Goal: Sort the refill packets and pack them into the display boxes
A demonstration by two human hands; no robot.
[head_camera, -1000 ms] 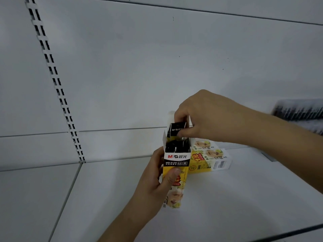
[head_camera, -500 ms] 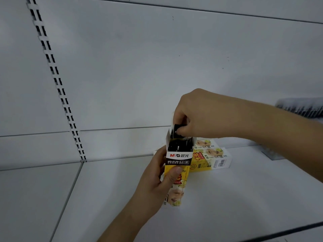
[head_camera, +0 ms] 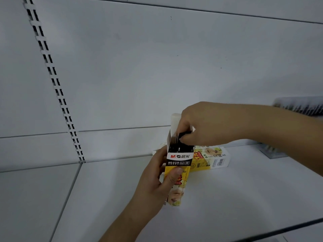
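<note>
I see my left hand point(head_camera: 157, 179) wrapped around an upright yellow display box point(head_camera: 178, 169), thumb pressed across its front face just below the black M&G band, fingers curled behind it out of sight. The box's lower end sits at or just above the white shelf point(head_camera: 227, 198); my palm covers its left edge, so I cannot tell whether it touches. Its top flap point(head_camera: 175, 119) stands open behind the mouth.

My right hand point(head_camera: 204, 124) comes in from the right and pinches a black refill packet point(head_camera: 184, 136) at the box's mouth, fingertips bunched on its top edge. Most of that packet is hidden under my fingers and inside the box. More black packets point(head_camera: 180, 147) show as a dark mass within the opening; I cannot count them.

A second display box point(head_camera: 209, 158) lies on its side on the shelf just behind and to the right of the held one, its left end hidden behind it. Its print is too blurred to read beyond a barcode.

At the far right edge, a dark ridged strip point(head_camera: 300, 105) is cut off by the frame and smeared; I cannot identify it. A slotted upright point(head_camera: 52, 75) runs down the back panel at left.
</note>
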